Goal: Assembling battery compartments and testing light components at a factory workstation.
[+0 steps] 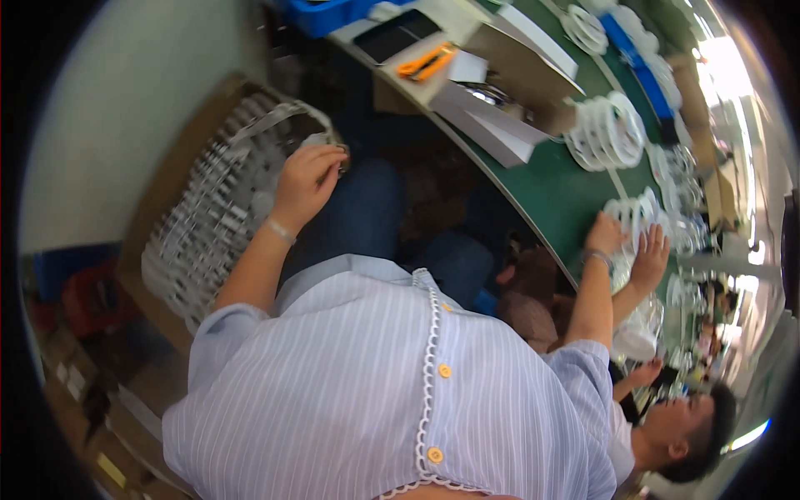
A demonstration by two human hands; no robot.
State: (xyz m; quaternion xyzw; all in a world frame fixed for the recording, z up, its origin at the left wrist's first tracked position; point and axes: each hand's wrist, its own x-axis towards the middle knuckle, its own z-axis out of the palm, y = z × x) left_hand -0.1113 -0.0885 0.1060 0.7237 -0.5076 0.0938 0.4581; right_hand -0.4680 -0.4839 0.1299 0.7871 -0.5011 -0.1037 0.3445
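My left hand (307,185) is over the carton at the left, its fingers pinched together. A small dark bit shows at the fingertips, too small to name. Under and beside this hand lie many white plastic rings (212,200) with shiny metal parts, packed in rows. My right hand (606,233) is at the green table, its fingers curled against a stack of white rings (635,212). Close beside it, another person's hand (651,257) touches the same stack. A second ring stack (606,133) stands a little farther off.
An open white carton (487,125) holding small parts stands on the table (546,175), near an orange cutter (427,62) and a dark flat device (396,36). A blue bin (329,17) sits at the far edge. A co-worker (679,433) is at the right; cartons (75,375) lie lower left.
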